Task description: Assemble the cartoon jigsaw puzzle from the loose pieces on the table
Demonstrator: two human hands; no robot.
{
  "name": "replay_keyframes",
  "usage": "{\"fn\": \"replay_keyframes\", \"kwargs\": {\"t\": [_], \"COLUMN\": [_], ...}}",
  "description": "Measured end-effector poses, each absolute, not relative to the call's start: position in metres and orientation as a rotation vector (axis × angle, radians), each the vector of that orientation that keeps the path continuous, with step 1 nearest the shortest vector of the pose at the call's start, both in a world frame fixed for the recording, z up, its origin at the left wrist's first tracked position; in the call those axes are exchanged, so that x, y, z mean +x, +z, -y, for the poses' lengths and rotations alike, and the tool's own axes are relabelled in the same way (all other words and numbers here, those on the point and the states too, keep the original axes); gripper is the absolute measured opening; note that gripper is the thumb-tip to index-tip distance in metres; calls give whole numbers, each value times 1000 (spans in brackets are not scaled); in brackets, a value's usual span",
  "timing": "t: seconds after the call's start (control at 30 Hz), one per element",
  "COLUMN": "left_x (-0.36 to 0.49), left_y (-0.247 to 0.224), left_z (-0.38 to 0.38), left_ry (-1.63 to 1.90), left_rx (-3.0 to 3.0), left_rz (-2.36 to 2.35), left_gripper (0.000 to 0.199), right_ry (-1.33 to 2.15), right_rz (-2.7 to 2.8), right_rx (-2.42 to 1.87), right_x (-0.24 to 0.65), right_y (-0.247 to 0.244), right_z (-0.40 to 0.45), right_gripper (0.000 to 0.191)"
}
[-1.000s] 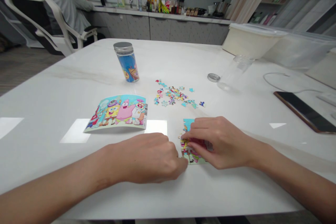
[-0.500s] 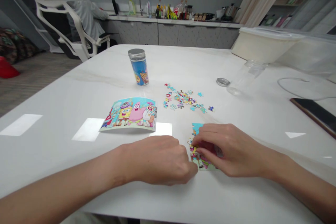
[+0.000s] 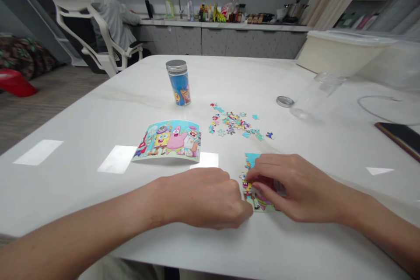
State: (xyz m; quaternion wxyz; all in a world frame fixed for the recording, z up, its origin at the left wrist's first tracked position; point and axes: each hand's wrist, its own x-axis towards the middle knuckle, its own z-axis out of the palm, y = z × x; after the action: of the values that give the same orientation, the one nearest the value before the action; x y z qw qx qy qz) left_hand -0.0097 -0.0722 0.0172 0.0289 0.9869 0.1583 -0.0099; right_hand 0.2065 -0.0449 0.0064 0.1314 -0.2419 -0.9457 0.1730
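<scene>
A partly joined cartoon puzzle (image 3: 252, 159) lies on the white table near its front edge, much of it covered by my right hand (image 3: 292, 188). The thumb and fingertips of that hand are bent together on the puzzle's left part; any piece between them is too small to make out. My left hand (image 3: 210, 199) is curled, its fingertips hidden, and it touches down at the puzzle's lower left corner. Beyond the hands lies a pile of loose pieces (image 3: 234, 120). A slightly curved picture card (image 3: 173, 140) with cartoon figures rests to the left.
A lidded jar (image 3: 179, 83) stands behind the card. At the right are a metal lid (image 3: 285, 101), a clear jar on its side (image 3: 315, 96), a phone (image 3: 398, 138), a cable and a cream box (image 3: 341, 54). A person sits on a white chair (image 3: 105, 48) at the back left.
The whole view has shifted slightly, so things appear a little further right. Both hands keep nearly the same place and pose at the puzzle.
</scene>
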Motion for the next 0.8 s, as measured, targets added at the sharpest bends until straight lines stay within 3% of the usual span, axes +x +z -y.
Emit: {"fn": "replay_keyframes", "kwargs": {"t": [0.2, 0.5, 0.8], "left_x": [-12, -8, -9], "left_y": [15, 21, 20], "left_z": [73, 72, 72], "left_ry": [116, -172, -64], "left_rx": [3061, 3034, 3067], "left_rz": [-482, -498, -484], "left_gripper": [25, 12, 16], "right_ry": [451, 414, 455], "right_rz": [2742, 2707, 2731], "right_rx": [-694, -762, -743], "right_x": [207, 209, 209], "right_y": [7, 6, 5], "right_z": [43, 43, 43], "right_gripper": [23, 23, 23]}}
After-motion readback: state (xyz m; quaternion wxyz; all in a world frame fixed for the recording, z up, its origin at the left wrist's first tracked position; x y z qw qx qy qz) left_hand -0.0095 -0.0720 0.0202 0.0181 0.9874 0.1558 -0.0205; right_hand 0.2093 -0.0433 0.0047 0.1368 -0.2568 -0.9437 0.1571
